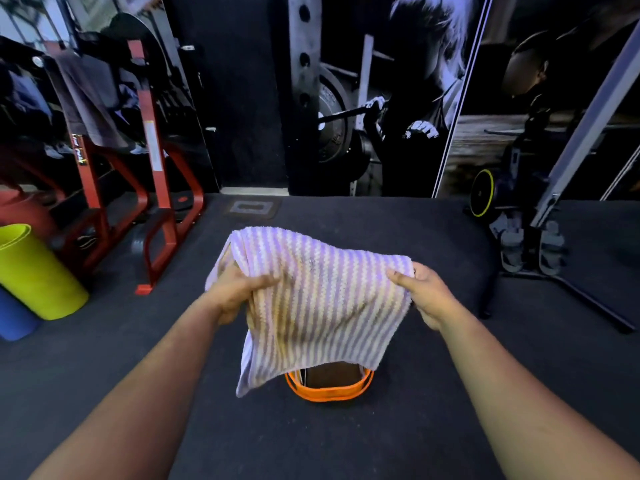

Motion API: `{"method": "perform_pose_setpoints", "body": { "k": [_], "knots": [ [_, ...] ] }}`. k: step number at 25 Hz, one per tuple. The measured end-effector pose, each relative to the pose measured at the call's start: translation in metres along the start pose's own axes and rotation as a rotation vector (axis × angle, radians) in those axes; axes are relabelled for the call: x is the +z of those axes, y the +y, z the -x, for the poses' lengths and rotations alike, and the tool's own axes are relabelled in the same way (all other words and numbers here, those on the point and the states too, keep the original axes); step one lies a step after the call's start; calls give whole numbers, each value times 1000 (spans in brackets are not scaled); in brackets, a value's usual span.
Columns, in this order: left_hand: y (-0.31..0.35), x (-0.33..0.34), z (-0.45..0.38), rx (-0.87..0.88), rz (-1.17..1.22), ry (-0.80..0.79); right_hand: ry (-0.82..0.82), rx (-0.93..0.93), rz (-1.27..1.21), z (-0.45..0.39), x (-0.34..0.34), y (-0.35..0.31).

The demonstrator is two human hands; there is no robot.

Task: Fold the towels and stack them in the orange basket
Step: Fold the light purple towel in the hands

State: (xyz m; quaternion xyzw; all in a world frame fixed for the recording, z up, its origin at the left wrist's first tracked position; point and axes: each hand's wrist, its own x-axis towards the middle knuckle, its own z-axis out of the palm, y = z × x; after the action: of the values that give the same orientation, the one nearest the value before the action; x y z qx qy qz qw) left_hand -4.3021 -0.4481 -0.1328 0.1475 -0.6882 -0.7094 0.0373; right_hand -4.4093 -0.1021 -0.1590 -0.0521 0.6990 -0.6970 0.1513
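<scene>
Both hands gripping striped towel (322,299) edges above orange basket (329,393)

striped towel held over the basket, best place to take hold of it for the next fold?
Probably the free bottom edge of the striped towel, from below and the near side. The left hand and right hand already have a grip on its top edge, so it hangs slack, its lowest corner down beside the orange basket.

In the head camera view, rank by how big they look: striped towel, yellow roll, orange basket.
1. striped towel, nearer the camera
2. yellow roll
3. orange basket, mostly hidden behind the towel, so unsure
</scene>
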Motion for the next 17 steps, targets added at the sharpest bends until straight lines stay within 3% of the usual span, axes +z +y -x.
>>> {"method": "perform_pose_setpoints", "body": {
  "k": [2,7,9,11,13,14,15,17],
  "knots": [
    [-18,-7,4,-87,-141,68,120,-48,126,-6,-1,-7],
    [-18,-4,-16,-135,9,360,356,-109,291,-18,0,-10],
    [-12,0,-20,-89,-59,488,311,-67,202,-22,1,-17],
    [-5,5,-16,-98,-164,577,61,56,84,-21,-2,-21],
    [-4,0,-20,-91,-90,505,-130,50,174,-18,-4,-19],
    [-4,-5,-22,-86,1,404,-122,-10,315,-17,-3,-17],
    [-4,-8,-23,-86,25,285,-41,-72,494,-16,-2,-15],
    [-6,-15,-26,-27,-208,143,161,-125,842,-14,0,-13]
  ]
}}
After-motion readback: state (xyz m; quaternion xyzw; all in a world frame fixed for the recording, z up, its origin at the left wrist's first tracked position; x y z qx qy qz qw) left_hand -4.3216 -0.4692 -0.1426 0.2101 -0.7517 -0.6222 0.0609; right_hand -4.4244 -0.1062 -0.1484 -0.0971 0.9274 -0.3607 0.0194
